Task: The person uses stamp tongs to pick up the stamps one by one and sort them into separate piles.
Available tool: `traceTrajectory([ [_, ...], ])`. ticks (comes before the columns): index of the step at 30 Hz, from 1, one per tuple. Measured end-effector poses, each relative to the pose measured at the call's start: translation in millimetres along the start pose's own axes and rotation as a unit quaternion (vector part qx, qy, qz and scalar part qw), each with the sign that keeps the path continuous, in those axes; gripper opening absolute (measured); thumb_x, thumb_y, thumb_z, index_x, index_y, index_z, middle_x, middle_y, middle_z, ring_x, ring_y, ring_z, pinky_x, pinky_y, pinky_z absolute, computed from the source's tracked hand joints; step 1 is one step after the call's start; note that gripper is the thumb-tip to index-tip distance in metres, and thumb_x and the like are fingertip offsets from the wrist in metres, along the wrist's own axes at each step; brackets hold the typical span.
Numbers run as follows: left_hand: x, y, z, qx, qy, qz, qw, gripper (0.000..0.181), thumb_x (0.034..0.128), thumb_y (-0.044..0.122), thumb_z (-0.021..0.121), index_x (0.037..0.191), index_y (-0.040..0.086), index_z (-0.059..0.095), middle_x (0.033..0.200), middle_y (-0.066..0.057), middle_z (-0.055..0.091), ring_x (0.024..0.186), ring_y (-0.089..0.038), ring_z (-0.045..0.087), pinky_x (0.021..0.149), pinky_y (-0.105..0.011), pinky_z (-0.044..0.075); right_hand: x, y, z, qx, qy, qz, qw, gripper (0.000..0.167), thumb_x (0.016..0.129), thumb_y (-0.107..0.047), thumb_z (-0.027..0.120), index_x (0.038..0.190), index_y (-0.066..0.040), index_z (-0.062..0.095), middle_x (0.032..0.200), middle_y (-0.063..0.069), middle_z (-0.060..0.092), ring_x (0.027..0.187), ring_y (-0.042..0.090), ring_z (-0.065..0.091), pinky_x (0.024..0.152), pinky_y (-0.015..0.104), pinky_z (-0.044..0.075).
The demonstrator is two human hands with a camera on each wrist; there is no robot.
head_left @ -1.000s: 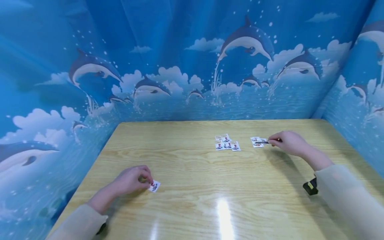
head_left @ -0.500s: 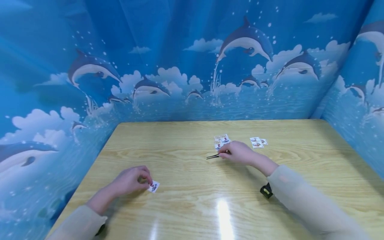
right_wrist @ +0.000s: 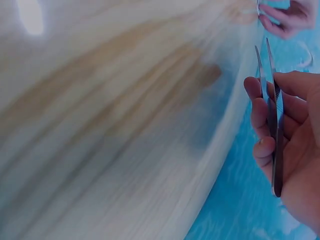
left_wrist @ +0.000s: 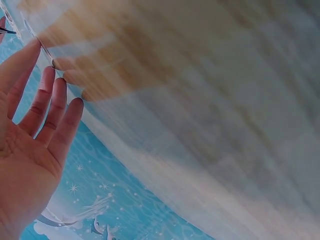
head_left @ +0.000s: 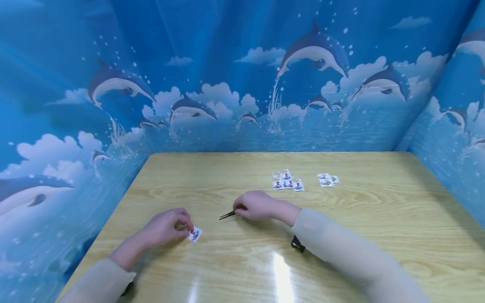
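In the head view my left hand point(head_left: 166, 228) is low over the table's left side. Its thumb and fingertips pinch the near edge of a small white printed card point(head_left: 195, 234). The left wrist view shows those fingers at the tabletop, the card barely visible there. My right hand point(head_left: 255, 205), near the middle, holds black tweezers point(head_left: 227, 215) that point left toward the card. The right wrist view shows the tweezers point(right_wrist: 277, 125) between thumb and fingers, their tips slightly apart with nothing between them.
Farther back on the wooden table point(head_left: 341, 235) lies a cluster of several printed cards point(head_left: 288, 182). Right of it sits a smaller group of cards point(head_left: 327, 181). A blue dolphin-print curtain point(head_left: 227, 75) stands behind the table and at its sides.
My right hand has carried the tweezers left and nearer, from the right-hand card group past the middle cluster. The tweezer tips now show apart. My left hand and its card stay in place.
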State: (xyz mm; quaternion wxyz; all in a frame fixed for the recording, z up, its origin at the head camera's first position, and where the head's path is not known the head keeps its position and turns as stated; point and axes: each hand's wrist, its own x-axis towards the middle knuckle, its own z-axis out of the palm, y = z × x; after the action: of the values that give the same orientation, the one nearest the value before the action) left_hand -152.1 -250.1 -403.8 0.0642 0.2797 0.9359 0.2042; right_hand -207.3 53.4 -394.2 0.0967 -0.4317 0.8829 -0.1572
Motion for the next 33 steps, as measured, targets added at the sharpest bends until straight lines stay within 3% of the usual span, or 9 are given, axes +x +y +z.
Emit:
traceTrajectory([
  [7,0.4,2.5,-0.3,-0.002,0.001,-0.009,1.0,0.02,0.0749,0.012,0.081,0.083,0.022,0.065,0.085,0.014,0.057,0.077,-0.006,0.054,0.07,-0.028,0.048,15.1,-20,10,-0.02,-0.032,-0.012,0.9992,0.015,0.098,-0.023,0.059,0.104,-0.015,0.07,0.093,-0.006,0.068,0.084,0.007,0.061,0.083,0.027,0.049],
  [12,-0.7,1.0,-0.1,-0.007,0.011,-0.022,0.9997,0.025,0.0749,0.013,0.081,0.082,0.02,0.059,0.079,0.014,0.056,0.076,-0.008,0.055,0.072,-0.032,0.049,22.2,-30,14,-0.019,-0.041,-0.003,0.999,0.017,0.099,-0.025,0.058,0.105,-0.016,0.07,0.093,-0.008,0.067,0.083,0.005,0.06,0.083,0.025,0.048],
  [19,-4.2,-1.6,-0.1,-0.012,0.027,0.014,0.9995,0.024,0.0731,0.014,0.083,0.084,0.02,0.061,0.084,0.015,0.059,0.083,-0.012,0.06,0.078,-0.038,0.051,28.2,-34,19,-0.012,-0.04,-0.01,0.9991,0.016,0.098,-0.024,0.059,0.103,-0.015,0.071,0.09,-0.007,0.067,0.08,0.005,0.059,0.08,0.024,0.048],
  [33,-6.6,-4.0,-0.1,0.003,0.033,0.022,0.9992,0.02,0.0744,0.012,0.081,0.088,0.018,0.067,0.088,0.012,0.063,0.087,-0.017,0.063,0.081,-0.043,0.051,29.1,-42,21,0.019,-0.042,-0.002,0.9989,0.014,0.097,-0.021,0.06,0.099,-0.013,0.072,0.083,-0.008,0.065,0.074,0.004,0.057,0.077,0.021,0.048],
])
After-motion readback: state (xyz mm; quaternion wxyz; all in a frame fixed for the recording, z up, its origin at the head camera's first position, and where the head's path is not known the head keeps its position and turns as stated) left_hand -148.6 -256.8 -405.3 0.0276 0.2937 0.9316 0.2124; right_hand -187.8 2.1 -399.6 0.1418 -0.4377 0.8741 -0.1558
